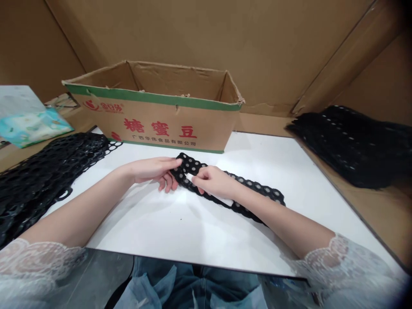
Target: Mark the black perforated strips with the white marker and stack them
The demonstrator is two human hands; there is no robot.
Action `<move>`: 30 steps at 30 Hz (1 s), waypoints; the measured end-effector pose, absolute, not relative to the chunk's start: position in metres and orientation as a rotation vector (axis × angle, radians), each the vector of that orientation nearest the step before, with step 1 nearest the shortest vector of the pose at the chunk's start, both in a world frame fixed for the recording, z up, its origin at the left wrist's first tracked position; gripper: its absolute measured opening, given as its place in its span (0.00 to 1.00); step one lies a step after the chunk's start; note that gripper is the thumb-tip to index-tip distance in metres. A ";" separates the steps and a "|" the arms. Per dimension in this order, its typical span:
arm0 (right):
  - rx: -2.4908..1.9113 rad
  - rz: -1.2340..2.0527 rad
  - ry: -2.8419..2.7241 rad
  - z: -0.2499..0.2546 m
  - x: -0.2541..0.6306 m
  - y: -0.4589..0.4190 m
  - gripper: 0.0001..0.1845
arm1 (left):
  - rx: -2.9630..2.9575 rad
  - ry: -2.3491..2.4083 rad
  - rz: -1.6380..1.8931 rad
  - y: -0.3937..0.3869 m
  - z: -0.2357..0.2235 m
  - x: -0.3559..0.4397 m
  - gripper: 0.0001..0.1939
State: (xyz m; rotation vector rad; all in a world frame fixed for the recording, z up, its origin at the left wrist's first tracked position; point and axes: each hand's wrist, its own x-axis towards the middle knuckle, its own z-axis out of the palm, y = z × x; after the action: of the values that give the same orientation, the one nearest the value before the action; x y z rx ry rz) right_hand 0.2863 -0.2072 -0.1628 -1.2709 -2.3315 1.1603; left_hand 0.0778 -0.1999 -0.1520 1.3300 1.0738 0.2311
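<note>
A long black strip (259, 188) with rows of round grey spots or holes lies slantwise on the white board, running from centre to lower right. My left hand (154, 169) pinches its far left end between the thumb and the fingers beneath. Over the middle of the strip, my right hand (214, 180) is closed around a slim white pen-like tool (189, 177). The tool's tip points left, at the strip close to my left fingers; whether it touches is hard to tell. My right hand and forearm hide part of the strip.
Behind my hands stands an open cardboard box (212, 128) with a green rim band and red characters. Black open-ring mesh (58, 171) is heaped at left, near a tissue pack (35, 124). More black strips (347, 141) are piled at right. Under everything lies a white board (144, 227).
</note>
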 end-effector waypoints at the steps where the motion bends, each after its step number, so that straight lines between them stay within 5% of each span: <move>1: -1.307 1.183 -2.336 -0.162 0.286 -0.207 0.21 | 1.366 1.075 0.212 -0.201 -0.152 0.079 0.17; 18: -1.236 1.145 -2.435 -0.163 0.285 -0.205 0.24 | 1.873 1.273 0.253 -0.215 -0.143 0.091 0.09; 30: -1.319 0.825 -2.325 -0.168 0.262 -0.215 0.20 | 2.236 1.624 0.292 -0.238 -0.150 0.113 0.04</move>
State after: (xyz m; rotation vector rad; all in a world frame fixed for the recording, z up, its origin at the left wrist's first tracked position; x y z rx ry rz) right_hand 0.2623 -0.2149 -0.1684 -1.3187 -2.3252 0.8248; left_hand 0.1131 -0.2383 -0.1496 2.2358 1.6244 0.2924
